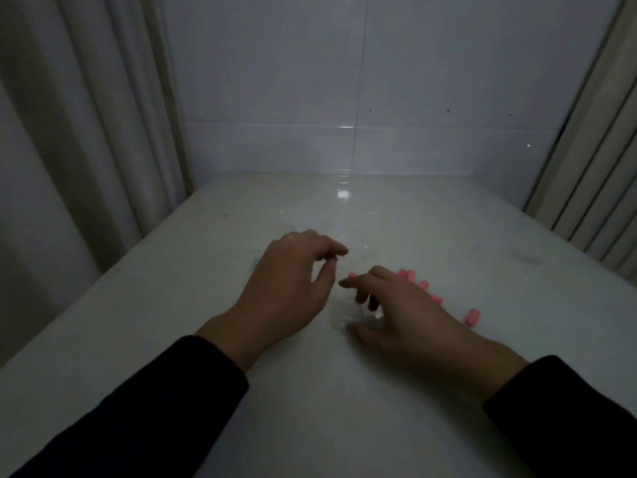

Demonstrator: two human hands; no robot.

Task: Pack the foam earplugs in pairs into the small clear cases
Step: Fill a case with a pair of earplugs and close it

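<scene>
Several pink foam earplugs (471, 317) lie on the white table (344, 408), mostly behind and to the right of my right hand (396, 313). That hand arches over a small clear case (351, 317), thumb on one side and curled fingers on the other. My left hand (291, 288) hovers just to the left, thumb and forefinger pinched together near more clear cases (358, 251); what they pinch is too small and dim to tell. A teal earplug (255, 262) peeks out behind the left hand.
A white tiled wall (344, 98) closes the table's far edge. Curtains hang at the left (86, 132) and right (593, 167). The light is dim and the clear cases are hard to make out.
</scene>
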